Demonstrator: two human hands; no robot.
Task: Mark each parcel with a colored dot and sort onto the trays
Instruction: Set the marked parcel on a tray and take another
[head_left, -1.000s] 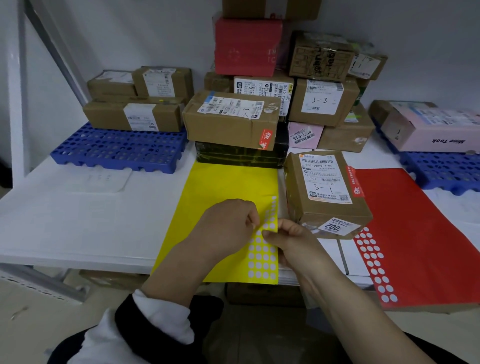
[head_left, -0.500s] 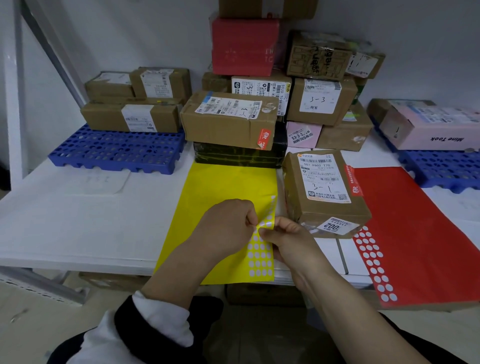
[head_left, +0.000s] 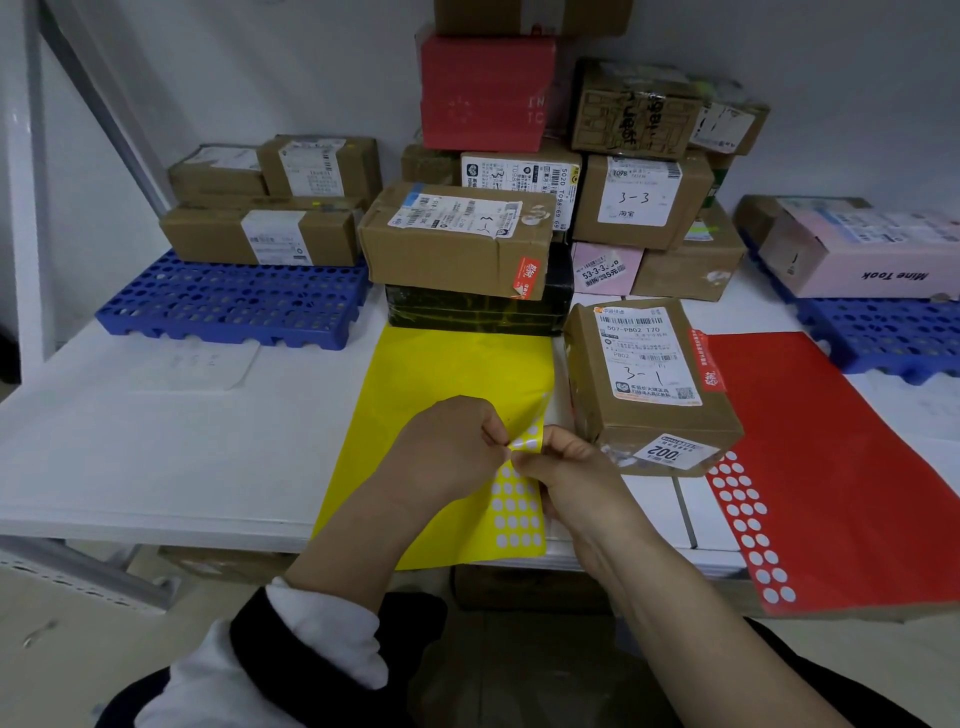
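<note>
A yellow sticker sheet (head_left: 457, 384) lies on the white table, its right strip showing rows of peeled white circles. My left hand (head_left: 447, 447) and my right hand (head_left: 566, 467) meet at that strip; both pinch the lifted, curled right edge of the sheet. Just right of my hands stands a brown parcel (head_left: 649, 384) marked "3-1", tilted toward me. A red sticker sheet (head_left: 831, 457) lies to the right of it. Blue trays sit at the far left (head_left: 234, 301) and far right (head_left: 883, 332).
A pile of several parcels (head_left: 519, 171) is stacked at the back centre, with a red box on top. Three brown boxes (head_left: 265, 208) rest on the left tray, a pink box (head_left: 872, 249) on the right one. A white paper (head_left: 192, 364) lies at the left.
The right edge of the yellow sheet has been lifted and curled up between my fingertips. Both hands stayed in nearly the same place.
</note>
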